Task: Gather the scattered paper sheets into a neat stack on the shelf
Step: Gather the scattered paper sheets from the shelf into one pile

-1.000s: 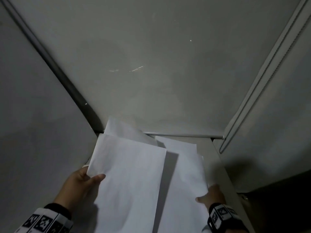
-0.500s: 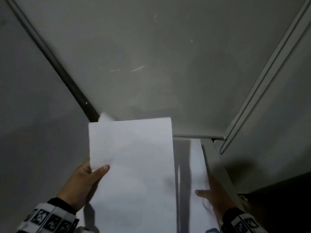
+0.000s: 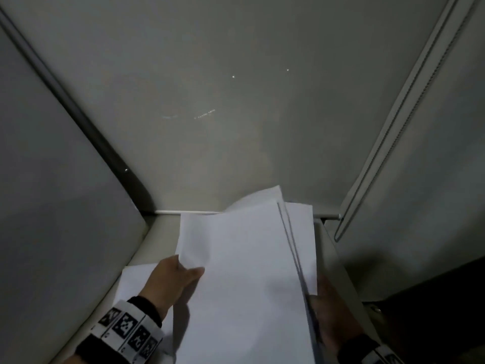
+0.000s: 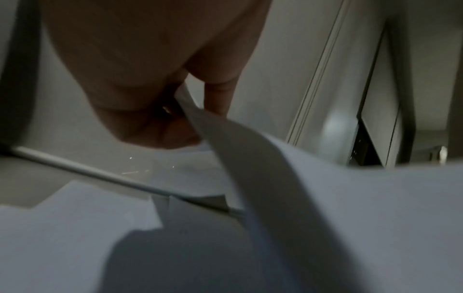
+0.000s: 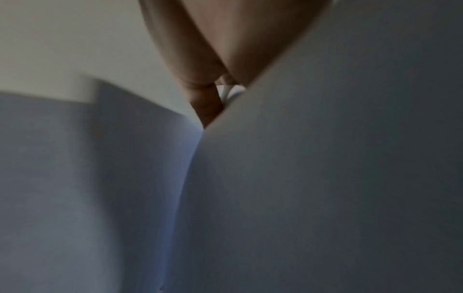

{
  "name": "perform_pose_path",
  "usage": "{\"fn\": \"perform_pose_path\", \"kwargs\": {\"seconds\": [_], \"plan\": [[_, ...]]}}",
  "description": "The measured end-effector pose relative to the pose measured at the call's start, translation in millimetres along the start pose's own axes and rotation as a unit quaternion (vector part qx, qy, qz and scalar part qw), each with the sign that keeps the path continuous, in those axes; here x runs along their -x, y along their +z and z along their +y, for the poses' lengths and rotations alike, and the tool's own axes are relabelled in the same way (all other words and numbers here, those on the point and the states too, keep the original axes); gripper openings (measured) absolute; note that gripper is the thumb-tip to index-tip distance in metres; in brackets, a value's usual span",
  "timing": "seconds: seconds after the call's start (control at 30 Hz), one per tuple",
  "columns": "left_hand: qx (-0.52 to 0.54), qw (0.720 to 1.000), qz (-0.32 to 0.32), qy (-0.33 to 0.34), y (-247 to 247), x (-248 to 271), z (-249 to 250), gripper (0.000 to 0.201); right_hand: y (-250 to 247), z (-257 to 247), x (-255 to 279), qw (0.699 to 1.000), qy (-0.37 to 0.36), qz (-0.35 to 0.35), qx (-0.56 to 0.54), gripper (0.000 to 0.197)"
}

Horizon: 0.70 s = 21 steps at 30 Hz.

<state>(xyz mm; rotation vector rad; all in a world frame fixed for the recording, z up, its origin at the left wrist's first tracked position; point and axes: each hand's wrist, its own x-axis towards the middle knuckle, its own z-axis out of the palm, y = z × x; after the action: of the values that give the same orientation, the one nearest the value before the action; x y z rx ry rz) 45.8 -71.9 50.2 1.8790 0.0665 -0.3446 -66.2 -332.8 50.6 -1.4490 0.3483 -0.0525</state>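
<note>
My left hand [image 3: 183,277] pinches the left edge of a white paper sheet [image 3: 244,271], thumb on top, and holds it above the shelf [image 3: 157,232]. The left wrist view shows that hand [image 4: 160,111] pinching the sheet's edge [image 4: 250,158]. More sheets [image 3: 301,232] fan out behind its right edge. There my right hand [image 3: 328,306], in shadow, grips them with its fingers partly hidden. In the right wrist view my right hand [image 5: 208,89] is wedged between the paper sheets [image 5: 325,178]. Another sheet [image 3: 136,279] lies flat on the shelf under my left wrist.
The shelf is a narrow grey compartment. A side panel [image 3: 52,206] closes it on the left and a back wall [image 3: 236,101] stands behind. A slotted upright rail [image 3: 393,127] runs along the right. A dark gap [image 3: 433,298] lies beyond the shelf's right edge.
My left hand has carried its sheet to the right, over the sheets at my right hand. A sheet lying on the shelf at the left is now uncovered.
</note>
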Motion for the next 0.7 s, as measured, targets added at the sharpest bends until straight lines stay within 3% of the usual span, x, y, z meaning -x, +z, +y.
{"fn": "perform_pose_path", "kwargs": {"seconds": [0.1, 0.23, 0.4, 0.47, 0.6, 0.7], "plan": [[0.062, 0.995, -0.061, -0.047, 4, 4, -13, 0.05, 0, -3, 5, 0.998, -0.059, -0.021, 0.028, 0.046], [0.196, 0.971, -0.125, -0.053, 7, 9, -13, 0.052, 7, -8, 12, 0.999, -0.048, -0.027, 0.004, 0.046], [0.136, 0.984, -0.114, 0.022, 10, 7, -2, 0.061, 9, -24, 11, 0.999, -0.013, 0.012, -0.04, 0.03], [0.109, 0.989, -0.088, 0.056, 10, 7, 2, 0.058, 8, -36, 8, 0.997, -0.034, -0.017, -0.062, 0.019], [0.129, 0.982, -0.074, 0.113, 11, 11, 16, 0.057, 5, -41, -8, 0.991, -0.122, 0.037, 0.041, 0.026], [0.149, 0.978, -0.071, 0.129, 10, 12, 21, 0.053, 5, -39, -12, 0.987, -0.139, 0.074, 0.039, 0.028]]}}
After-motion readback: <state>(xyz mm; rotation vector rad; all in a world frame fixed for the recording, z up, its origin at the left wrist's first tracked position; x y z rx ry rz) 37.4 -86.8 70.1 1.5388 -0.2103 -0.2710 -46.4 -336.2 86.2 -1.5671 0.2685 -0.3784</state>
